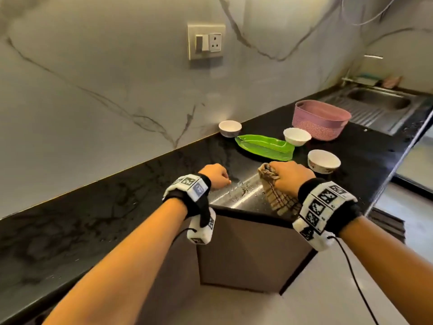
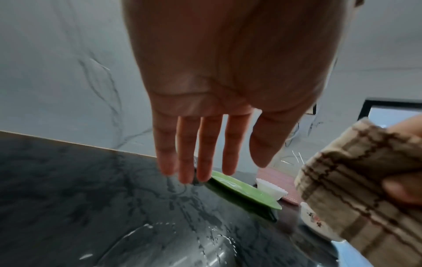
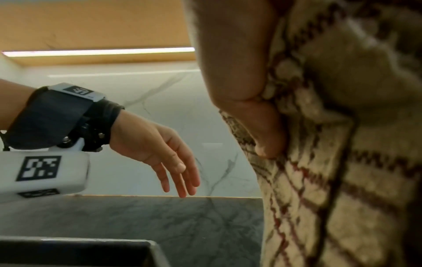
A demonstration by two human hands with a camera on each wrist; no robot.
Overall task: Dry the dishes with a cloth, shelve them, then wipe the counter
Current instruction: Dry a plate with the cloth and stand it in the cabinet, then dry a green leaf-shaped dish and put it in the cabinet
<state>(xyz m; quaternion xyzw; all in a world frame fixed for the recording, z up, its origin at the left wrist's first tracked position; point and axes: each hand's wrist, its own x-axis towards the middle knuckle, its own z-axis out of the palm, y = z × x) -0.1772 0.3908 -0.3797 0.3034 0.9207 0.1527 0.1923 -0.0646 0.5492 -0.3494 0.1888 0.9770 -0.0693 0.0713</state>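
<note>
The left hand (image 1: 214,175) hangs above the wet black counter (image 1: 93,219), fingers (image 2: 187,153) straight and loose, holding nothing. To its right, the right hand (image 1: 289,178) grips a bunched checked cloth (image 1: 275,191) above the counter edge. Behind them lie a green leaf-shaped plate (image 1: 264,147) and three white bowls (image 1: 323,160), then a pink basket (image 1: 319,121).

The left hand (image 2: 228,86) is seen from the palm side, its fingers (image 2: 207,153) held straight and pointed down toward the dark counter (image 2: 68,198), above it; water streaks are spread over the near part of the counter; a checked cloth (image 2: 356,189) is gripped by the right hand (image 2: 404,187) at the counter's right side; a green plate (image 2: 244,191), a white fluted bowl (image 2: 271,190) and a flower-patterned bowl (image 2: 312,218) are set farther back, nearer the wall.
</note>
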